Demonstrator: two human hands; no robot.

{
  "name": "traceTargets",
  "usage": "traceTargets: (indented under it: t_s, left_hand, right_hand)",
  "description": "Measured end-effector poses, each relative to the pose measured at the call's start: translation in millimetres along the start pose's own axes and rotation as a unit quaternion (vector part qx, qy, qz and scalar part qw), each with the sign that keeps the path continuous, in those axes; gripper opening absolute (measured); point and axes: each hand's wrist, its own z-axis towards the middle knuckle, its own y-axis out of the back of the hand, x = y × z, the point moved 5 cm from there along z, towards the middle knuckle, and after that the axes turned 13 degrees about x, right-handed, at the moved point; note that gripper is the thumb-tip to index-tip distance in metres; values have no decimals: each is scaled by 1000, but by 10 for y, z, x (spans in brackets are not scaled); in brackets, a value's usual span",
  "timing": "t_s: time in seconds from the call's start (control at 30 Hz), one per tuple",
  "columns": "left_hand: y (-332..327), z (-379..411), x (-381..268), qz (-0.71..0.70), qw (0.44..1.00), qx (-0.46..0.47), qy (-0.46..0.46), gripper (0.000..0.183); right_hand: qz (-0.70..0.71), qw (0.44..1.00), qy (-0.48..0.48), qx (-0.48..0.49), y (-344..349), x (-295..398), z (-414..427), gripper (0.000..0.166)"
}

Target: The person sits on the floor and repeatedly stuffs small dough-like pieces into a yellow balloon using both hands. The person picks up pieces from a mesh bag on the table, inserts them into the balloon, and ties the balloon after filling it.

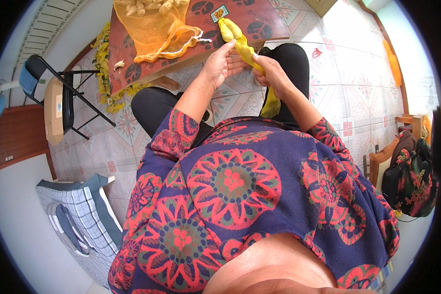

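A yellow mesh sleeve (247,51) runs between my hands, with pale knobbly pieces that look like ginger root (230,30) inside its far end. My right hand (273,71) pinches the sleeve between thumb and fingers, and its loose tail (271,104) hangs below by my right knee. My left hand (226,64) has its palm showing and fingers extended; its thumb tip touches the sleeve beside the root pieces. At the sleeve's far end is a small printed picture label (219,14). An orange mesh bag (158,33) lies on the red table (202,51), more root pieces (147,5) at its far end.
A small root scrap (119,65) is on the table's left part. Many yellow net packs (104,70) lie on the tiled floor beyond. To the left stands a black folding chair (68,95) by a cardboard box (53,110). Red string (317,53) lies on the right floor.
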Motion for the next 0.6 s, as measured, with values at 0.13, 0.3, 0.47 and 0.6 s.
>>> traceTargets:
  t_s: [0.13, 0.3, 0.47, 0.6]
  left_hand:
    - [62, 116, -54, 59, 996, -67, -22, 34]
    - [124, 105, -72, 62, 992, -95, -59, 17]
    - [75, 86, -73, -4, 991, -102, -91, 15]
    - [48, 89, -65, -54, 987, -89, -119, 12]
  right_hand:
    - [-91, 996, 18, -20, 24, -23, -24, 35]
    - [-150, 988, -7, -33, 44, -51, -55, 39]
    - [-31, 1000, -1, 4, 31, -89, -73, 34]
    - [39, 999, 37, 11, 2, -117, -83, 31]
